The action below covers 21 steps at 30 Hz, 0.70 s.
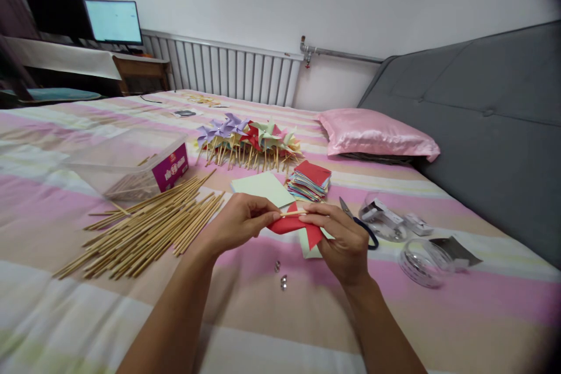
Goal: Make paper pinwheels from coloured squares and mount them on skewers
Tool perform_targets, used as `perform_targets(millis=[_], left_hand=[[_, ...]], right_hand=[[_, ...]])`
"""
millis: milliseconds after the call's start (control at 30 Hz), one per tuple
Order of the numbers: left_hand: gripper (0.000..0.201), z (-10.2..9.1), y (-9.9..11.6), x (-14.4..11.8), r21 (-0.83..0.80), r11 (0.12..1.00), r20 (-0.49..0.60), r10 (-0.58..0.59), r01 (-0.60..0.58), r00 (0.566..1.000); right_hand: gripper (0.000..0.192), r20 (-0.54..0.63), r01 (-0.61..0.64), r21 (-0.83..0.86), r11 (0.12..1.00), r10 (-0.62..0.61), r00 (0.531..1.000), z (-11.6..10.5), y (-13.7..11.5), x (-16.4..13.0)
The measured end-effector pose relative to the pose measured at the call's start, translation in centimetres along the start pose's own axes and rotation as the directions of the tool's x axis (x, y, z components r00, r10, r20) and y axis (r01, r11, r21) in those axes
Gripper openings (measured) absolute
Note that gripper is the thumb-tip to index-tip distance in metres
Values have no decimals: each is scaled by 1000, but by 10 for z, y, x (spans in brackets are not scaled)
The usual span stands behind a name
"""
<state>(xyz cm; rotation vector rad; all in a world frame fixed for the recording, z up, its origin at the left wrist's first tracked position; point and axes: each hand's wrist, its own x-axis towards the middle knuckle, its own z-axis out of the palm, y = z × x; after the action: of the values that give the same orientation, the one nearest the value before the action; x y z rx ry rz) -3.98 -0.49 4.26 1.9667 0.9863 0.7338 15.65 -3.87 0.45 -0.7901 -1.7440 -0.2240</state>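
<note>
Bedroom, striped pink bedspread (272, 327) as the work surface; radiator (228, 73) and grey headboard (482, 123) behind.

Both hands are raised just above the bed, meeting in the middle. Left hand (239, 223) pinches the near end of a thin wooden stick (293, 213); the stick's long axis runs left to right, straight across to the right hand (344, 241). Right hand is closed on folded red paper (295, 225), which sits just under the stick and between the two hands, touching both.

Left of the left hand: loose pile of sticks (149, 228), clear plastic box (131, 163) beyond it. Beyond the hands: green sheet (263, 188), stack of paper squares (309, 181), finished pinwheels (248, 140). Scissors (357, 222) just behind the right hand; tape rolls (421, 263) to its right. Small metal pins (281, 276) lie below the hands. Nothing lies between them.
</note>
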Motion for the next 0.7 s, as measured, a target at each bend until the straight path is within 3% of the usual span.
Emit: perform_targets(millis=[267,433,700], left_hand=[[25,0,-1,1,-69,998,44,4,-1,999],[25,0,0,0,-40,999,10,-12,12,1000],[28,-1,-1,0,-43,999,44,-2,4,999]], right_hand=[[28,14,0,18,1000,0,1000,-1,0,-1],[29,20,4,37,999,-5,1000,-2,0,1],[29,10,-21,42,999,20,1000,-2,-1,1]])
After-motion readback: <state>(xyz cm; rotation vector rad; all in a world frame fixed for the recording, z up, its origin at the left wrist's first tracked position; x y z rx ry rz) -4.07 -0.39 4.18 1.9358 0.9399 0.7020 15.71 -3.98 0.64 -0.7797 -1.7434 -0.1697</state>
